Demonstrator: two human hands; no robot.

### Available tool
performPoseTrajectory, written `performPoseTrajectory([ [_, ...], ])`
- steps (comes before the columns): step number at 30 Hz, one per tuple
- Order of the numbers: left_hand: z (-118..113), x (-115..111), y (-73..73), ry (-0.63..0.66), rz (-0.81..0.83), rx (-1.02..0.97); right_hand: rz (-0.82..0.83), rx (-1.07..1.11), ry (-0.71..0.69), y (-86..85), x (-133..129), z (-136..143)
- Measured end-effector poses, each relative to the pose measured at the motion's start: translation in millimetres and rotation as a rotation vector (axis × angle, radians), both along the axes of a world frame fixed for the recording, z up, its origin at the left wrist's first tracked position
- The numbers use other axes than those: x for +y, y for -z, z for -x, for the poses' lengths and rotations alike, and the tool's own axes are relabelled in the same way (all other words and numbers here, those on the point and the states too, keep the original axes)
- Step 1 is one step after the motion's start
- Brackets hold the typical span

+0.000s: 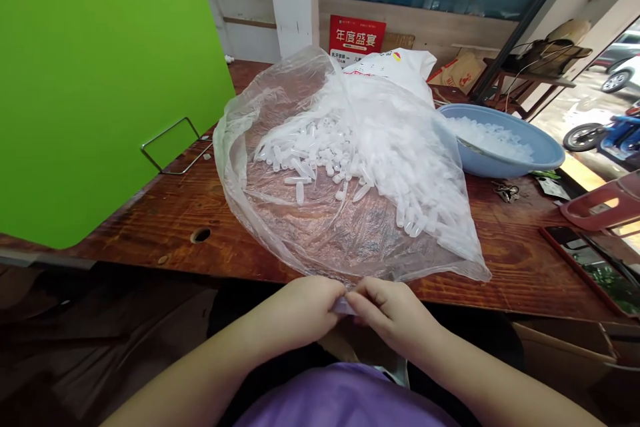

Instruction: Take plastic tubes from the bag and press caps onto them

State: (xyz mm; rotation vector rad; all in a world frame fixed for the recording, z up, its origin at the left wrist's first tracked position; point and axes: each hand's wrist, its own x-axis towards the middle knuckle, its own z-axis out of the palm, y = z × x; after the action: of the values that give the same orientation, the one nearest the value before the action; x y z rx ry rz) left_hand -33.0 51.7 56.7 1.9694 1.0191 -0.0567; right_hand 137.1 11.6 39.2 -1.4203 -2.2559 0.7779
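i have the two bare hands together at the near edge of the table, low in my head view. the left hand [320,303] is curled around a small translucent piece [344,307], and the right hand [385,307] has its thumb and fingers pinched at the same piece, so it sits between them, just in front of the purple top [345,397]. most of it is hidden by the fingers, so i can't make out its full shape.

right beyond the hands i see a big clear plastic bag [330,240] spread on the wooden table [520,240], its wide mouth towards me. inside lies a heap of small translucent tubes [325,140], a few of them loose at the front of the pile. behind the bag i find a white sack [415,63] and a red sign [356,33].

to the right, a blue basin [515,159] holds more of these pale pieces, with a bunch of keys [507,191] lying near it. closer to me on that side are a pink plastic item [607,203] and a red-framed mirror-like panel [600,270]. on my left, a bright green panel [100,80] stands upright, a bent wire frame [173,147] at its lower edge.
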Motion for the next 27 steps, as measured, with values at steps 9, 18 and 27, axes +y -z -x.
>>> performPoseTrajectory([
  [9,-2.7,-9.0,9.3,-0.049,-0.07,-0.02,-0.373,-0.072,-0.135,13.0,-0.5,2.3],
  [18,-3.5,-16.5,14.3,0.037,0.266,-0.181,-0.766,0.012,-0.201,13.0,2.3,6.7],
  [27,0.6,-14.5,13.6,-0.008,0.259,-0.29,-0.723,-0.1,-0.3,0.5,15.8,6.9],
])
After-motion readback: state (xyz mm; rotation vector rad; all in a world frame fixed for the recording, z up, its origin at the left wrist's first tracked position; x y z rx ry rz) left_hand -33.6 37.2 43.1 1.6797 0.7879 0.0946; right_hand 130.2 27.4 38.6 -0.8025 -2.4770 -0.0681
